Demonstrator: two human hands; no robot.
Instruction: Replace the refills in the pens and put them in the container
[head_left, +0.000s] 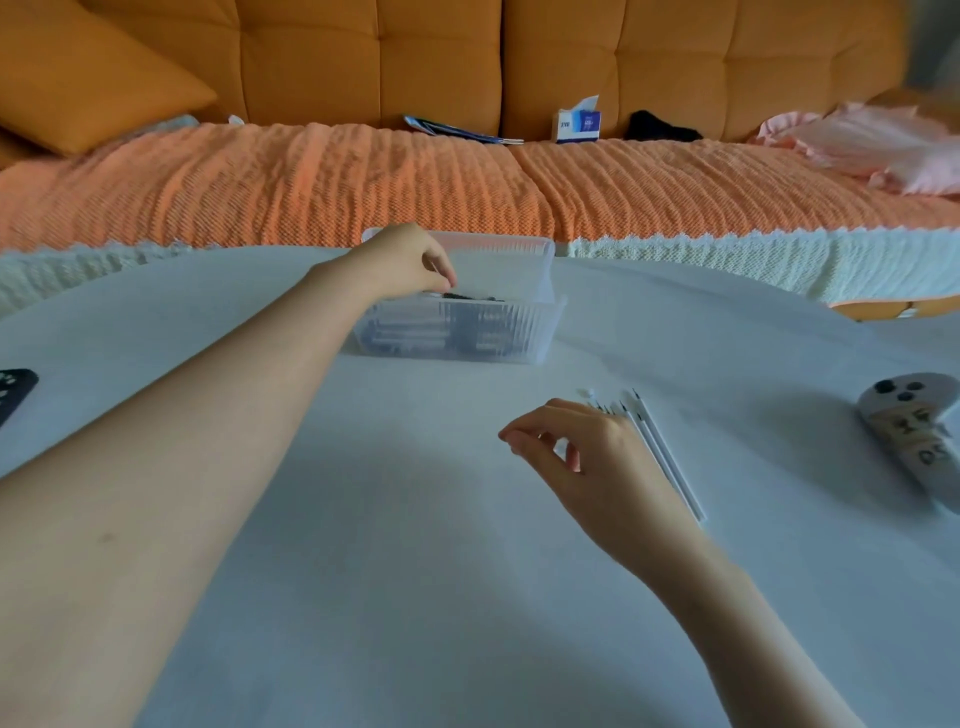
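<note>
L hand (410, 260) at clear ribbed plastic container (524, 332), grip unclear; black pen (470, 297) lies left-right. R hand (587, 457) slack, empty, by thin white refills (662, 454).

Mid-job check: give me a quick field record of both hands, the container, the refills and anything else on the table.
left hand: over the container's left end, fingers curled by a dark pen; grip unclear
right hand: above the table, loosely curled, holding nothing
container: clear, ribbed, pens inside
refills: a row on the table, partly hidden by the right hand
other: dark remote at left edge; grey case at right
</note>
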